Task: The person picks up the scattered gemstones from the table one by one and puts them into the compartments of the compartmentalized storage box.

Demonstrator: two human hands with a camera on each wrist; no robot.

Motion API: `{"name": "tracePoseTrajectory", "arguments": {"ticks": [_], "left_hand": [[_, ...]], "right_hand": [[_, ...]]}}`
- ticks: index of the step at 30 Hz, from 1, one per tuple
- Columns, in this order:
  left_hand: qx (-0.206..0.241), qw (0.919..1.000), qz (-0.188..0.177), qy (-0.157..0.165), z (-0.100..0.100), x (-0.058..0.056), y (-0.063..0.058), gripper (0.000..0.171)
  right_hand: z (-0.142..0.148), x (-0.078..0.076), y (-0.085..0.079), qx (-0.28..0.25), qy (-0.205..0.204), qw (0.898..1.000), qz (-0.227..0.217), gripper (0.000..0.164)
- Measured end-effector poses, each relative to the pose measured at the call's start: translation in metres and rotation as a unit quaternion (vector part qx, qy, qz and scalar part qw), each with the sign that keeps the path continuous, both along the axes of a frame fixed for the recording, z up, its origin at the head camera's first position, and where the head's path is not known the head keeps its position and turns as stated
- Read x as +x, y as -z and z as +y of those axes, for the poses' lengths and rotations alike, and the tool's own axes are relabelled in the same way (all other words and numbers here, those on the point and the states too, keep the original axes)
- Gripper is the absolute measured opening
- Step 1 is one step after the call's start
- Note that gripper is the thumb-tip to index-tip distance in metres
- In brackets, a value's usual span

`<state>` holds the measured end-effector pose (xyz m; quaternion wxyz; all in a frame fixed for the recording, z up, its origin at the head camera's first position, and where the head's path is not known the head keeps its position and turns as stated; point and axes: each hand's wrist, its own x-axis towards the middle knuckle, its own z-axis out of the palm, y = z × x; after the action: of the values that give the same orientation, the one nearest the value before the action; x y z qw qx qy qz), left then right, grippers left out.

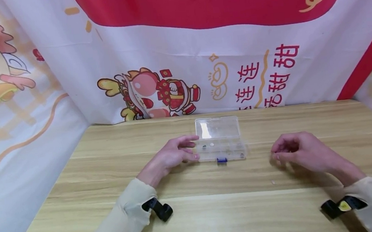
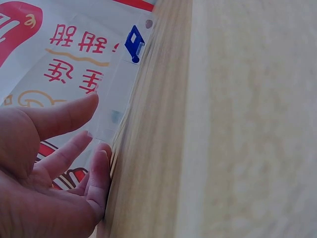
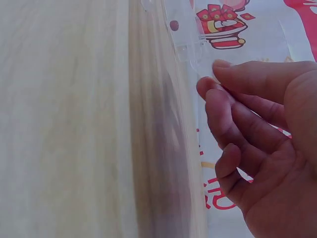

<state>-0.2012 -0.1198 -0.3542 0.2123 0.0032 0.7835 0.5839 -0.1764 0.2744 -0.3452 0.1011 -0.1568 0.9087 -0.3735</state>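
Observation:
A clear plastic compartment box [image 1: 218, 154] lies on the table with its lid [image 1: 222, 127] raised at the back. A blue latch [image 1: 222, 160] shows on its front edge. A few small pieces sit inside, among them a dark green one [image 1: 204, 147] and a white one [image 1: 212, 144]. My left hand [image 1: 177, 152] is at the box's left end, fingers loosely extended, fingertips right at its edge. To the right of the box, my right hand [image 1: 298, 149] hovers low over the table. Its thumb and forefinger tips come together; I cannot tell whether something tiny is between them.
A tiny pale pink piece [image 1: 273, 182] lies on the wooden table [image 1: 196, 213], in front of the right hand. Printed cloth [image 1: 164, 42] hangs behind the table and along its sides. Black camera straps [image 1: 158, 209] are worn on both wrists.

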Motion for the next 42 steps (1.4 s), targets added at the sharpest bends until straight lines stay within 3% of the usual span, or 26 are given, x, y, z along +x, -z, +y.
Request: {"name": "tracePoseTrajectory", "arguments": {"ticks": [12,25,42], "left_hand": [[-0.001,1.0000,-0.001,0.002,0.001,0.001,-0.002,0.064],[-0.004,1.0000,-0.001,0.003,0.000,0.000,0.000,0.063],[-0.005,1.0000,-0.003,0.005,0.000,-0.001,-0.002,0.063]], "right_hand": [[-0.028,-0.007,-0.011,-0.002,0.018,0.998,0.052,0.013],[-0.080,-0.018,-0.013,-0.036,-0.008,0.999,0.040,0.010],[-0.136,-0.029,-0.010,-0.005,-0.019,0.999,0.048,0.004]]}}
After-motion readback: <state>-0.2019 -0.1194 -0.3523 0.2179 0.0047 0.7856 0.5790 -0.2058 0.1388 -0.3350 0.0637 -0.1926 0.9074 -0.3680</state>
